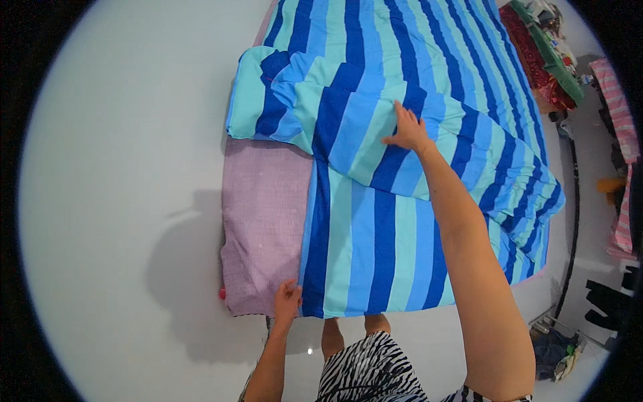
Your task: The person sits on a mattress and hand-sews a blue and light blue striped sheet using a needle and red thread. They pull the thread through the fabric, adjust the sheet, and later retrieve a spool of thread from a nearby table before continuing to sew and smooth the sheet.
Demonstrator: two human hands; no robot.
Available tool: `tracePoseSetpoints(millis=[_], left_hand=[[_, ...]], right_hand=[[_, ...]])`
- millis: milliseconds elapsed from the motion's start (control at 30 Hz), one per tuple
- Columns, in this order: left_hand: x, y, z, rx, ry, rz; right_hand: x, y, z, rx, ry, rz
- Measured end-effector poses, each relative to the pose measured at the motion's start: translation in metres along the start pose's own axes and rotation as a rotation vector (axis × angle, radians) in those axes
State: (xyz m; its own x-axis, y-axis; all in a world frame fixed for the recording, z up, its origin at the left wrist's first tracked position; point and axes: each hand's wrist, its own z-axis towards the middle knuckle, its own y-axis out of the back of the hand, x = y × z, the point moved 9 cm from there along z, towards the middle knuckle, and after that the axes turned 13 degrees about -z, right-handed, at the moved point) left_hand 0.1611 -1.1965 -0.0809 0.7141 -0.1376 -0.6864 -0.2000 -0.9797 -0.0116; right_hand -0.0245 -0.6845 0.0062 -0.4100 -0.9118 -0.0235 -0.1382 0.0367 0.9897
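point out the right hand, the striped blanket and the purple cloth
Right hand (409, 132): head view, on its back.
Striped blanket (362, 134): head view, on its bunched fold.
Purple cloth (265, 208): head view, on its uncovered part.

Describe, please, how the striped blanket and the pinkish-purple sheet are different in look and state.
The striped blanket has blue and aqua stripes, while the pinkish-purple sheet shows one main colour. The blanket is bunched into a thick fold across its width; the sheet's visible part lies mostly flat, with some creases. Much more of the blanket shows than of the sheet. Both are cloth.
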Motion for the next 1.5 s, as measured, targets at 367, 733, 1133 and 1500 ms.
tracePoseSetpoints(millis=[367, 733, 1133, 1500], left_hand=[[-0.359, -0.102, 0.162, -0.083, -0.836, 0.143], [-0.313, 0.012, -0.111, -0.161, -0.593, -0.958], [-0.055, 0.172, -0.255, -0.603, -0.150, -0.761], [-0.058, 0.119, -0.221, -0.518, -0.098, -0.898]], right_hand=[[0.014, -0.030, -0.063, -0.157, 0.140, -0.037], [-0.073, -0.128, -0.276, -0.022, -0.960, 2.335], [-0.330, -0.075, -0.472, -0.645, -0.986, 2.347], [-0.335, -0.110, -0.399, -0.451, -1.004, 2.414]])
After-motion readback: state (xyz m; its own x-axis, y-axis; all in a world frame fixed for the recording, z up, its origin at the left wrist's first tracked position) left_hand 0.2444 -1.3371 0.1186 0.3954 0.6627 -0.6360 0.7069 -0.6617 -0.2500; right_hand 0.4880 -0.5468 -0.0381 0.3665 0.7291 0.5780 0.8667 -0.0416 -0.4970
